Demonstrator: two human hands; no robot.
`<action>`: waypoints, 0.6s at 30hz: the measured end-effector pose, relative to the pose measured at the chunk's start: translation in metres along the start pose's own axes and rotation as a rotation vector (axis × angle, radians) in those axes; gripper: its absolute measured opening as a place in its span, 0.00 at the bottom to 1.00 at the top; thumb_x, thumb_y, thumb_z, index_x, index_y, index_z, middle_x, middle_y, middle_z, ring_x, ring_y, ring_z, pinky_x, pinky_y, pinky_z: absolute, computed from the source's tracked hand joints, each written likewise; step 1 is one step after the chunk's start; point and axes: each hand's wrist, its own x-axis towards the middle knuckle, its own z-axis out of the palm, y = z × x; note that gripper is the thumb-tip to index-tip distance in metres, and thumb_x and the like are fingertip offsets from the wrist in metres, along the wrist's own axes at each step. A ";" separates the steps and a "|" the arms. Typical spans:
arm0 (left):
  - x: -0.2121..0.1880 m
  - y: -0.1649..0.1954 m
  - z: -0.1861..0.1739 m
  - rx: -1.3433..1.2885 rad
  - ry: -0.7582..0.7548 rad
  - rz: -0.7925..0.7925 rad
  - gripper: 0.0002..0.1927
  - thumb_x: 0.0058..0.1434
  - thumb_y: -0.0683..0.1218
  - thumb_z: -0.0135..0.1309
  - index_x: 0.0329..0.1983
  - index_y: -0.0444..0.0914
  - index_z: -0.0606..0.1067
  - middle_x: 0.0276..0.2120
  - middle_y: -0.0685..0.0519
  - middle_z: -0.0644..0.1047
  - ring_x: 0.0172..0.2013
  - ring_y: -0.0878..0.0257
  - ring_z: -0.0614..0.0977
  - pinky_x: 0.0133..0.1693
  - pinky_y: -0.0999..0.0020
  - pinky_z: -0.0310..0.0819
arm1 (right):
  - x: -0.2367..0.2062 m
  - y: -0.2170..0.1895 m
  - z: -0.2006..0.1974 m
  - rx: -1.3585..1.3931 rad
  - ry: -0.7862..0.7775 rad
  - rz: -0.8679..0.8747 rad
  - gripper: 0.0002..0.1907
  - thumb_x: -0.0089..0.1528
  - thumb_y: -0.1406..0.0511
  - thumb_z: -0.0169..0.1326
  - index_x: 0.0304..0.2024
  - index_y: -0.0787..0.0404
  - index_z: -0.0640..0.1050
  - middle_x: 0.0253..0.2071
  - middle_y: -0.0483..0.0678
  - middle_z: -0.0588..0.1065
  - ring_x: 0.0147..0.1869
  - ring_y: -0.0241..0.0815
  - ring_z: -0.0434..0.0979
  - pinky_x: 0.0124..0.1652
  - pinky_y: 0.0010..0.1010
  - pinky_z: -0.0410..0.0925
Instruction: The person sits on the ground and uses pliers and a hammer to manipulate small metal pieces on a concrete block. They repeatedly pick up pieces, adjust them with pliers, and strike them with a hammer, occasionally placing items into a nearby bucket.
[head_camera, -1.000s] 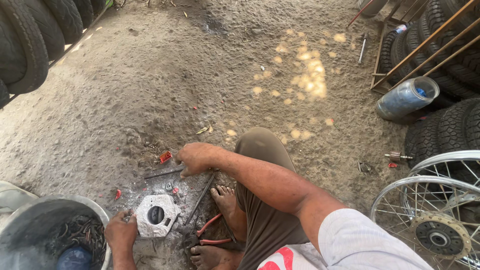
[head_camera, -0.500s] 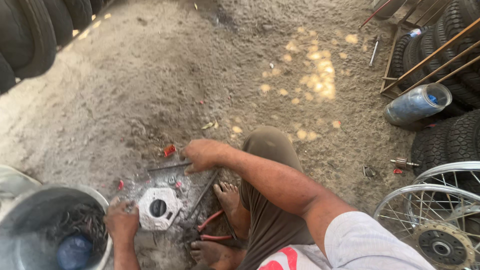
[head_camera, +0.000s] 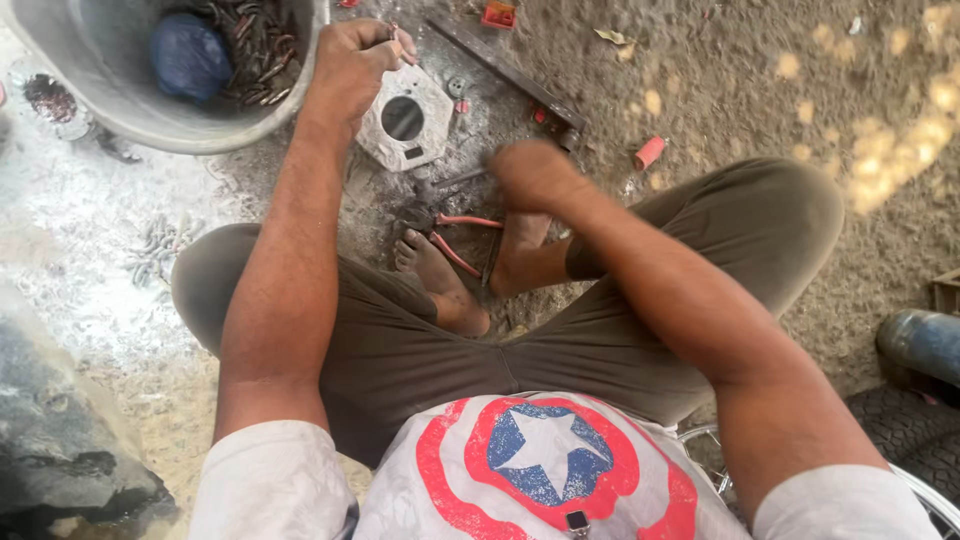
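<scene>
Pliers (head_camera: 462, 238) lie red handles toward right hand (head_camera: 535, 175).

Daylight, soft and even. Dappled sun spots on the dirt floor (head_camera: 900, 130) at its far right corner. Pale glare washes the floor's left edge. Right hand (head_camera: 535, 172) motion-blurred; left hand (head_camera: 350, 65) sharp. Mild wide-angle stretch toward the frame edges.

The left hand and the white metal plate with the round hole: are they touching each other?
Cannot tell. In the head view the left hand is closed right at the upper edge of the white plate, but its fingers hide any contact or gap.
</scene>
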 end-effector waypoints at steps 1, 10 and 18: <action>-0.002 0.006 -0.002 -0.018 0.009 -0.055 0.09 0.60 0.34 0.54 0.34 0.36 0.83 0.34 0.55 0.85 0.35 0.70 0.81 0.39 0.72 0.76 | 0.010 -0.011 0.012 -0.024 -0.073 -0.011 0.16 0.63 0.59 0.58 0.51 0.58 0.79 0.47 0.56 0.80 0.52 0.55 0.81 0.48 0.46 0.74; -0.007 0.001 -0.031 -0.066 -0.001 -0.088 0.07 0.67 0.42 0.52 0.36 0.43 0.81 0.40 0.61 0.85 0.36 0.73 0.82 0.37 0.69 0.72 | 0.079 -0.043 0.112 0.063 -0.166 0.090 0.11 0.63 0.61 0.55 0.43 0.58 0.83 0.48 0.56 0.81 0.53 0.53 0.82 0.49 0.49 0.73; -0.002 -0.002 -0.043 -0.040 0.017 -0.193 0.08 0.65 0.46 0.53 0.40 0.44 0.82 0.39 0.60 0.84 0.38 0.71 0.81 0.37 0.69 0.73 | 0.091 -0.072 0.109 0.074 -0.124 0.032 0.12 0.61 0.60 0.56 0.41 0.58 0.84 0.44 0.56 0.82 0.50 0.55 0.83 0.45 0.45 0.76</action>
